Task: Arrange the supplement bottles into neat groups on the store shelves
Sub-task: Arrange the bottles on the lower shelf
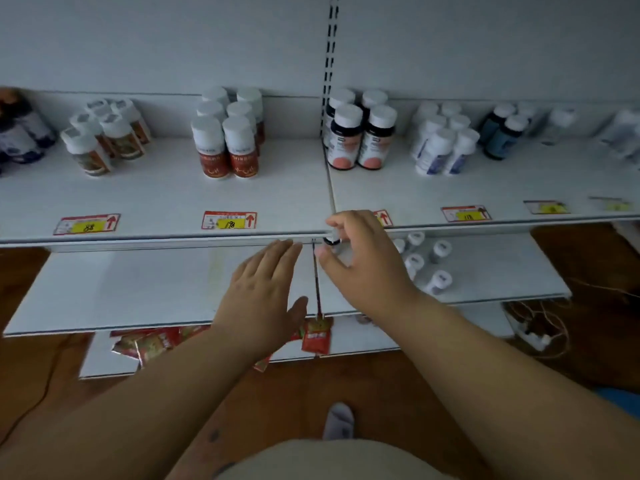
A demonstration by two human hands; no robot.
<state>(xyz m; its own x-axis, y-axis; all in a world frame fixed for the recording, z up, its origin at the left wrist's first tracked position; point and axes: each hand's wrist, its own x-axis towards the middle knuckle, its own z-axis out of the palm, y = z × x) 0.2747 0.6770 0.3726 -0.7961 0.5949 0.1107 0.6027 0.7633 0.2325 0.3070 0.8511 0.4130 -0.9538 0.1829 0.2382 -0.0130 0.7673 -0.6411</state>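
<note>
The upper shelf (166,202) carries grouped supplement bottles: red-label bottles (227,150), dark bottles with pink labels (360,140), white bottles (443,143), teal bottles (502,133) and brown-label bottles (104,136). My right hand (363,261) is at the upper shelf's front edge, its fingers and thumb curled round a small white-capped bottle (331,241) that is mostly hidden. To its left, my left hand (263,289) hovers flat with straight fingers over the lower shelf (121,289), holding nothing. Several white-capped bottles (426,261) stand on the lower shelf behind my right wrist.
Price tags (229,220) line the upper shelf's front. A slotted upright (330,64) divides the two bays. Red sachets (315,336) lie on the bottom shelf. Dark blue bottles (20,133) stand far left. A cable and power strip (536,337) lie on the wooden floor at right.
</note>
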